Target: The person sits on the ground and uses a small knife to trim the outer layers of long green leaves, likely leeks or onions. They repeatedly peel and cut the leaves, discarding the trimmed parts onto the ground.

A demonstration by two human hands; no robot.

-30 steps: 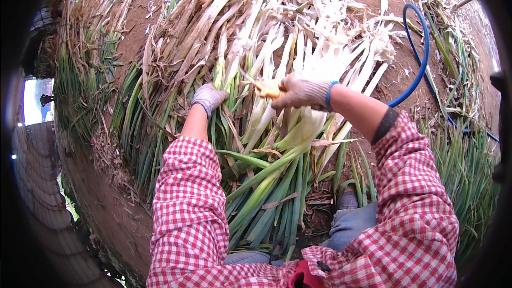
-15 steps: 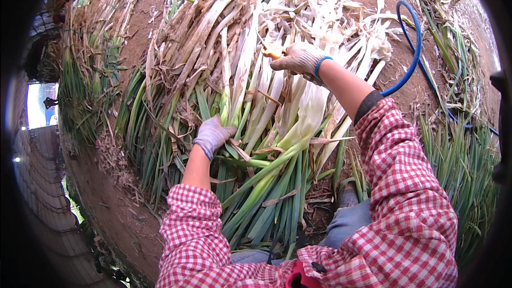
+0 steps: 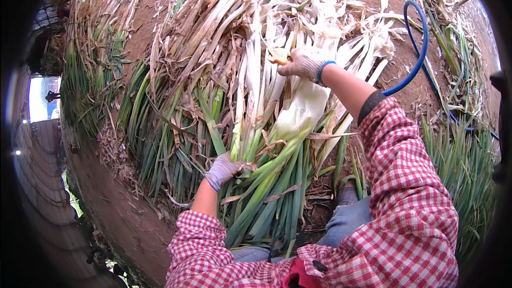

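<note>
My left hand (image 3: pixel 223 170), in a pale glove, is closed round the green part of several leeks (image 3: pixel 240 122), whose white shanks point away from me. In my gloved right hand (image 3: pixel 306 65), over the white shanks, is a yellow blow gun (image 3: pixel 278 56) with a thin tip aimed up and left. My fingers partly hide its body. Loosened white, filmy leek skins (image 3: pixel 301 109) lie just below that hand. The leeks' green leaves (image 3: pixel 272 208) spread toward my knees.
A blue hose (image 3: pixel 424 48) loops on the right, passing behind my right forearm. Brown-leaved leeks (image 3: pixel 181 74) are heaped left of centre, with more leeks (image 3: pixel 85 90) at far left. Green leaves (image 3: pixel 458 154) lie at the right. Peeled scraps (image 3: pixel 320 0) cover the soil at the back.
My left hand has moved right and a little nearer to me, drawing the leeks along. My right hand with the blow gun has shifted slightly right. The filmy skins hang lower.
</note>
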